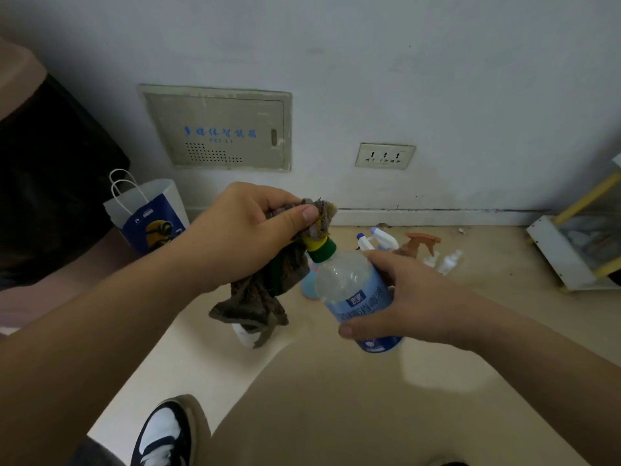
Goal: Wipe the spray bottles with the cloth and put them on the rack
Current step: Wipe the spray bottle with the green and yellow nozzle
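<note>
1. The rack (571,250), white with yellow rails, stands on the floor at the far right by the wall. It is well apart from the work, so I judge that the wipe should be finished before any reach that way.
2. The spray bottle (353,294), clear with a blue label, is held off the floor in the middle of the scene and tilts to the left. The right hand (406,297) wraps its fingers and thumb round the body. That grip should stay firm and low, and it should turn the bottle bit by bit so that every side meets the cloth.
3. The cloth (255,297), dark and crumpled, is bunched in the left hand (248,230), with thumb and fingers pinching it over the bottle's top. A long tail hangs loose below. Gathering that tail would probably stop it from dragging on the floor.
4. More spray bottles (386,242) wait on the floor near the wall, behind the held one. They are untouched, so most of the task looks undone.
5. The green and yellow cap (321,245) shows just under the cloth. The cloth should be twisted round it and the nozzle, then drawn down the neck and on to the label.
</note>
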Demonstrator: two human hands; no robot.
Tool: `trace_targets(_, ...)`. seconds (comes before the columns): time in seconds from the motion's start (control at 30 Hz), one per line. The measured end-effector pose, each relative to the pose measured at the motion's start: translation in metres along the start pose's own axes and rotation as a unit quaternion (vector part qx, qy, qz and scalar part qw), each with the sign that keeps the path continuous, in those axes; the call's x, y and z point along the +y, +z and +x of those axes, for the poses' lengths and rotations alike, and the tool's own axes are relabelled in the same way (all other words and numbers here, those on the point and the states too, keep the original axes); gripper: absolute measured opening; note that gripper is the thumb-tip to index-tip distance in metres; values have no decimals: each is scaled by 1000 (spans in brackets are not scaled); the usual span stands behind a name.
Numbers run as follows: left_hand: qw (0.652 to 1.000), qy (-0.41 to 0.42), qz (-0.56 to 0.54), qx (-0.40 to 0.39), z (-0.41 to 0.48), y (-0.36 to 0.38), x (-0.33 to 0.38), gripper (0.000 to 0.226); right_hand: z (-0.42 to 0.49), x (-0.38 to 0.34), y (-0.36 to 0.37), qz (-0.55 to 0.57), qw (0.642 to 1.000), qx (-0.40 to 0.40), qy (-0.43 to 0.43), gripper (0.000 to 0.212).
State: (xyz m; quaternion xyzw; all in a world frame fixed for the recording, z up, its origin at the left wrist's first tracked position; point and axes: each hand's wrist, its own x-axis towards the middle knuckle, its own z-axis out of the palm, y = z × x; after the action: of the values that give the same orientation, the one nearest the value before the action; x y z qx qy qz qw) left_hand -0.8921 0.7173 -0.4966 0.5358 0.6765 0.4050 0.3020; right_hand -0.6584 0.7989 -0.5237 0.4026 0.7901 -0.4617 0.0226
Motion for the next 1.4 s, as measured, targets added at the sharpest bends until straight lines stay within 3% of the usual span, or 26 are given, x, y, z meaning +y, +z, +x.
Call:
trace_targets(0.13, 996, 43, 69, 20, 0, -1, -8, 25, 0, 0, 0, 1, 1000, 28, -2, 60)
trace_targets(0.27, 953, 133, 231, 142, 4, -4, -15, 47, -1, -8, 7, 48, 998, 36, 12, 52)
trace_targets(0.43, 935, 115, 176, 286, 7, -20, -12, 43, -3, -15, 17, -18, 991, 126, 47, 65)
trace_targets(0.53, 929, 137, 138, 313, -4, -17, -3, 44, -3, -12, 19, -66, 980, 182, 53, 66)
trace_targets(0.8, 959, 71, 67, 265, -7, 8, 0, 49, -1, -20, 19, -131, 963, 236, 12, 62)
trace_targets(0.93, 943, 132, 84, 293, -15, 27, 14, 25, -2, -25, 20, -128, 966, 224, 12, 59)
trace_targets(1.03, 958, 167, 181, 150, -24, 51, 13, 47, 0, -25, 22, -97, 970, 221, 6, 57)
trace_targets(1.1, 941, 206, 263, 49, -27, 62, 5, 48, 3, -22, 23, -102, 972, 213, 5, 57)
trace_targets(1.23, 935, 209, 283, 33, -34, 68, 4, 58, 5, -14, 18, -132, 972, 195, 10, 62)
trace_targets(1.4, 909, 303, 285, -10, -29, 58, 1, 46, 8, -10, 17, -120, 972, 197, -33, 74)
